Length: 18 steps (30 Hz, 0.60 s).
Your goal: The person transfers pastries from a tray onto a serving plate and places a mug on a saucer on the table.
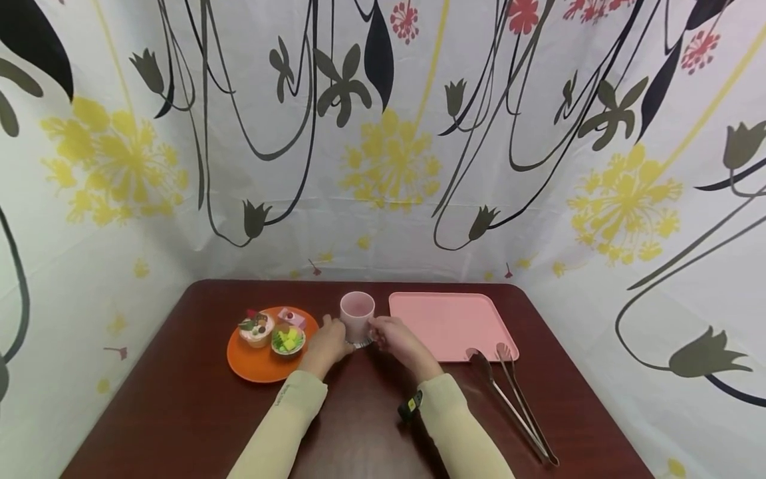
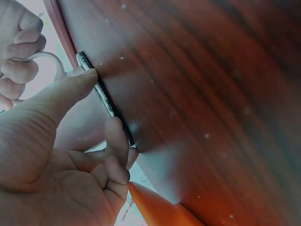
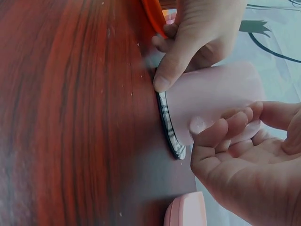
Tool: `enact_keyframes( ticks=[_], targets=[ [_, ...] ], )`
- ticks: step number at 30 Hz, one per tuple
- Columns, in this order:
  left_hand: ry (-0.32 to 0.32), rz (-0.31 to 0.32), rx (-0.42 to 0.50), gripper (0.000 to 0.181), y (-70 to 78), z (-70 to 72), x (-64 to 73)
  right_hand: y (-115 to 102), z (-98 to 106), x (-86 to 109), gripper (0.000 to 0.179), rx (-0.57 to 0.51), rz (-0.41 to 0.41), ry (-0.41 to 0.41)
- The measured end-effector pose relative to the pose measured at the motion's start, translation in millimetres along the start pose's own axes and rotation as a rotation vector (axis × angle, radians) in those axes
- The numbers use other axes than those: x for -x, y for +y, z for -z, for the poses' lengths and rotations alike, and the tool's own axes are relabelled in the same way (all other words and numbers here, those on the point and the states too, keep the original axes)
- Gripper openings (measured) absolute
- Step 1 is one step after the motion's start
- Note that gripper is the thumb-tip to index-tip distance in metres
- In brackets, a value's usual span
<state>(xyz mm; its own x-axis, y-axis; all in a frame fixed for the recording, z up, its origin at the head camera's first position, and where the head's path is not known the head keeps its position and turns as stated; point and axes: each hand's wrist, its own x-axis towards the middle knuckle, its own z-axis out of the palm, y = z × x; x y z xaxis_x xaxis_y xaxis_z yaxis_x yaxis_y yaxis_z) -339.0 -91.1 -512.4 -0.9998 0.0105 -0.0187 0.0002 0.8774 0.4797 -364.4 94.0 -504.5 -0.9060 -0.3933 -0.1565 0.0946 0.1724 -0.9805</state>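
A pale pink mug [image 1: 358, 318] stands upright on a thin coaster [image 3: 170, 123] with a black-and-white lined pattern. My right hand [image 1: 391, 332] grips the mug's handle on its right side, with the fingers curled there. At the left of the mug, my left hand [image 1: 328, 342] pinches the coaster's edge, thumb at the near side and fingers round the left side. In the left wrist view the coaster [image 2: 107, 101] shows edge-on as a dark strip between thumb and fingertips. Whether the coaster lies flat on the table is hard to tell.
On the left, an orange plate [image 1: 251, 367] holds several toy-like food pieces. A pink tray [image 1: 445, 322] lies at the right, with metal tongs [image 1: 520, 412] resting partly over its near edge. Floral curtains surround the dark wooden table [image 1: 197, 412].
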Motion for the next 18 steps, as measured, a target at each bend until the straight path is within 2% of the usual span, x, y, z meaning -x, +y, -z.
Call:
enact_keyframes(
  ticks=[10,14,18],
  targets=[
    [-0.007,0.003,0.01,0.054,0.9,0.6,3.1,-1.8,2.6,1.9,0.043,0.117,0.018,0.017],
    [-0.046,0.005,0.018,0.053,2.8,4.6,10.9,-2.2,4.6,5.3,0.045,0.146,0.044,0.048],
    [-0.106,-0.043,0.063,0.059,4.0,19.5,21.9,-5.6,16.1,12.5,0.044,0.333,0.104,0.092]
  ],
)
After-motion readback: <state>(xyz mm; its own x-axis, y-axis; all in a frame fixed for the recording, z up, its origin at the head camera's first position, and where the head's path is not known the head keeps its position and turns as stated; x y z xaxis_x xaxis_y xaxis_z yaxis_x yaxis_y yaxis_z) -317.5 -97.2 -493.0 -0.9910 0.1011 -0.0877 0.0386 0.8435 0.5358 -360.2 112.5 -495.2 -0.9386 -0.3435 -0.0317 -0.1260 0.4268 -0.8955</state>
